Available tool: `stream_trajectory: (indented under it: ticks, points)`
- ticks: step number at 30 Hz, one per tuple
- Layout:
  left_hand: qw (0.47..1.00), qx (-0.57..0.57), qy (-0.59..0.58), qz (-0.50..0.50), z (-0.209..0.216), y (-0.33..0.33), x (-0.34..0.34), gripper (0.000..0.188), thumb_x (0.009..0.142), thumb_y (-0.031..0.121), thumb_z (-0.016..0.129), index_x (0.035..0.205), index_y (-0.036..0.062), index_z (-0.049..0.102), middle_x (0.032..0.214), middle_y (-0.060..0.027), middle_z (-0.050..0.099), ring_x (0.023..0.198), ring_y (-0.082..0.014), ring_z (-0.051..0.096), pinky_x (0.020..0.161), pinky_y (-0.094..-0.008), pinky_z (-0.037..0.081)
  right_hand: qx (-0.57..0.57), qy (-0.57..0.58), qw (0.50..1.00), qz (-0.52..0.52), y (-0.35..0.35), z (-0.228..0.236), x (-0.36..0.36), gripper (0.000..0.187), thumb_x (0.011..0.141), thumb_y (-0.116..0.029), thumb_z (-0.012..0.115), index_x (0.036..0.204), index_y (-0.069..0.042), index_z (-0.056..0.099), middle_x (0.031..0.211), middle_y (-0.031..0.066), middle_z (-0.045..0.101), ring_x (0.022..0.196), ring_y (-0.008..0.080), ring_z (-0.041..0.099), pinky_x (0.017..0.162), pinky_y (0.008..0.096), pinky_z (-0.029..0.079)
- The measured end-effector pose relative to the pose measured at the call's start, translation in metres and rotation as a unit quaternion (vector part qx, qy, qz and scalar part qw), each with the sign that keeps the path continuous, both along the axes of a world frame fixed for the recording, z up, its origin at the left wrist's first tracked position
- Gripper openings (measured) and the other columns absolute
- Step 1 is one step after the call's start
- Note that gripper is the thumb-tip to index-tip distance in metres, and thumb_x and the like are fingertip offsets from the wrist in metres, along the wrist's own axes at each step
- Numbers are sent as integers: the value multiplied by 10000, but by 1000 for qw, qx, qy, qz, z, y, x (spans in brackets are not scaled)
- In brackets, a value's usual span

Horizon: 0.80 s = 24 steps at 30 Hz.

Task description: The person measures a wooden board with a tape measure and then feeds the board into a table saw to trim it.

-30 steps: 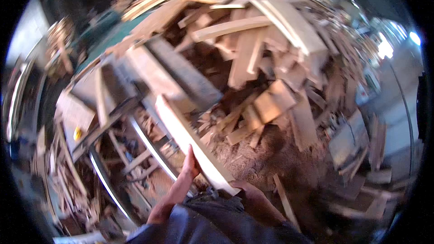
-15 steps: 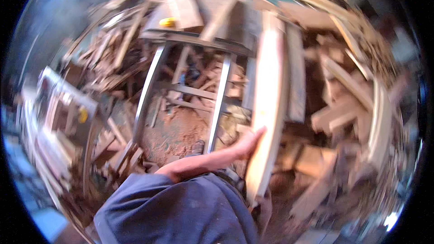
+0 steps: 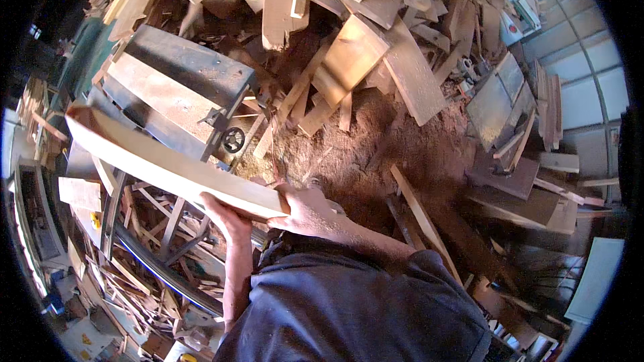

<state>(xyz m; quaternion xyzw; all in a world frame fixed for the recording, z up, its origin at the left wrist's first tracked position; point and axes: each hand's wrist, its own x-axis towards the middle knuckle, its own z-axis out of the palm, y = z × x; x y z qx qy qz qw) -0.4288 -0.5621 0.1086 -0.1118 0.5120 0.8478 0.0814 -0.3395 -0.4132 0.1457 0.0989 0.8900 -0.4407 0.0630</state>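
1. Plank (image 3: 154,162), pale and long, is pinched at its near end by the right hand (image 3: 310,212), thumb and fingers closed on opposite sides.
2. Left hand (image 3: 228,220) holds its lower edge a little farther along, some fingers hidden beneath.
3. From the hands the wood slants to the person's left, crossing in front of the near left corner of a grey machine table (image 3: 191,60); whether it touches there is hard to tell.
4. Along that table's near side lies a wide board (image 3: 161,97), with a handwheel (image 3: 233,139) below the table's right end.
5. Metal rails (image 3: 168,273) run below the plank, scrap wood (image 3: 131,278) crowding beside them.
6. Ahead, a thick block (image 3: 352,57) and heaped offcuts (image 3: 285,7) clutter the sawdust (image 3: 362,161).
7. Right of the hands, a narrow strip (image 3: 422,218) slants across the floor.
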Motion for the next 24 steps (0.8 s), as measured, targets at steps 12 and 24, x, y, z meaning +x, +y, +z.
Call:
stream_trajectory:
  ticks: [12,24]
  points:
    - [832,-258,72,-486,-24,56,1,641,948,471,573,1238,-99,525,1092,-212,652,1032,-299,627,905,-390,502,-15,-111,956,-272,50,-19,94,705,678,-385,813,1177,53,576,1028,219,691,967,293,684,862,370,520]
    - [763,-208,80,-607,-95,-33,30,422,858,343,675,1080,-4,584,1014,-153,663,959,-249,651,862,-374,504,74,-211,903,-367,94,-213,259,436,693,-373,801,860,-8,629,762,145,647,736,293,648,652,399,489]
